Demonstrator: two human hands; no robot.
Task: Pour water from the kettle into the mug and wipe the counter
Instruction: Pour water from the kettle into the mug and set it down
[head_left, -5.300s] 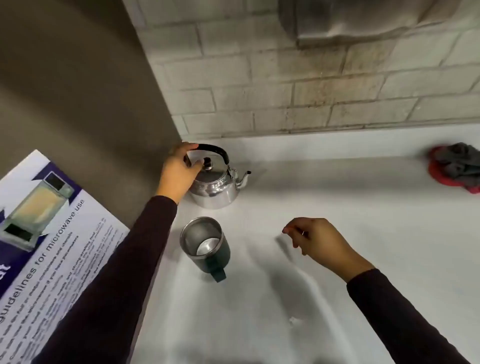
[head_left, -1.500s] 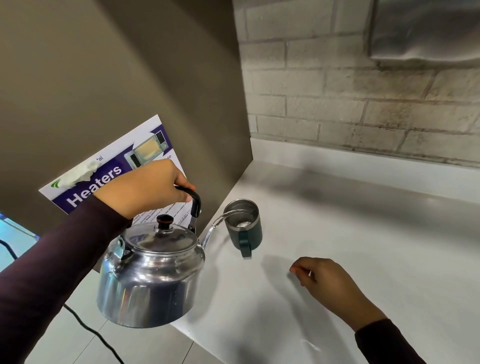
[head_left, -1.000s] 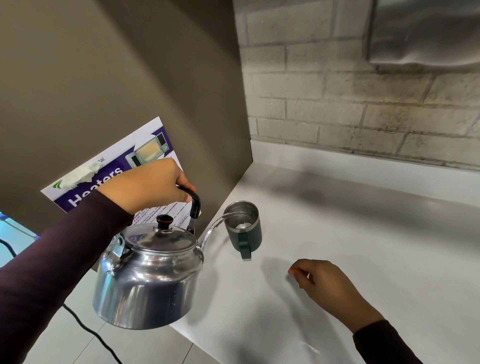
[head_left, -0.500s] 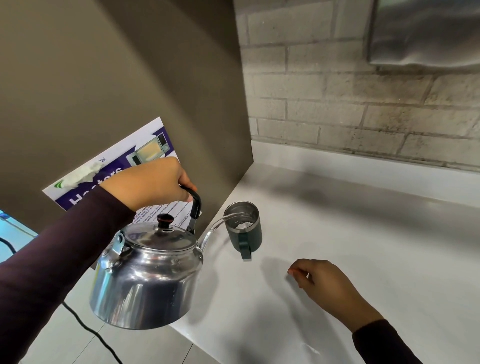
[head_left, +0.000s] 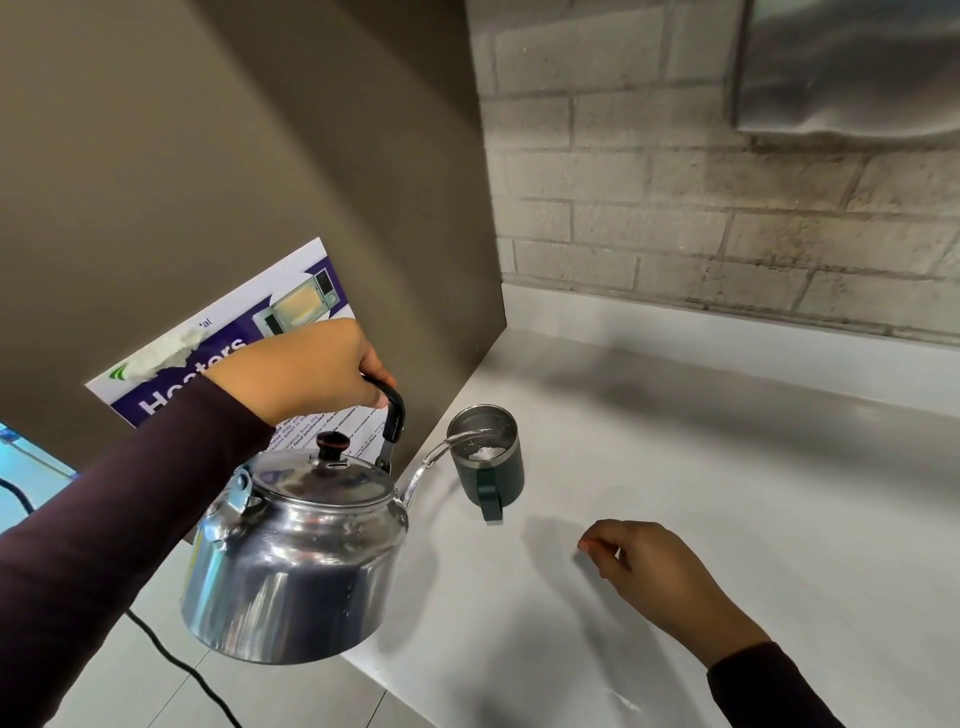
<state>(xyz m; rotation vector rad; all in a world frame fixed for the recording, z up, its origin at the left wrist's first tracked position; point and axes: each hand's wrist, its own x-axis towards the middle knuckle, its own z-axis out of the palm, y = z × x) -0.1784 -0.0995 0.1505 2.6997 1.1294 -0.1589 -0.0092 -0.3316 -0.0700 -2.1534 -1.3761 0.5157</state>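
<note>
- Pale grey table (head_left: 727, 493) fills the lower right of the frame, backed by a brick wall (head_left: 675, 208) across the upper right and a flat brown panel (head_left: 234, 156) across the upper left.
- At the far left edge, a black cable (head_left: 171, 654) trails over the tiled floor below the table's edge.
- Left of centre, a printed notice (head_left: 291, 332) with a microwave picture hangs on the brown panel, partly hidden by the left hand.
- Left hand (head_left: 301, 374), in a dark sleeve, has its grip clenched round the black handle of the kettle (head_left: 291, 561).
- This shiny metal kettle hangs in the air at lower left, off the table's near edge, lid on, tipped slightly toward the right.
- Its thin spout reaches up to the rim of the mug (head_left: 488, 457), and a stream of water runs from it into the mug.
- Dark green with a steel inside, the mug stands upright on the table near the panel's corner, handle pointing toward the viewer; water shows in its bottom.
- Right hand (head_left: 654, 571) sits low over the table at lower right, well apart from the mug, its grip loosely curled on nothing, fingertips pointing left.
- In the upper right corner, a metal fixture (head_left: 852, 67) is mounted on the brick wall.
</note>
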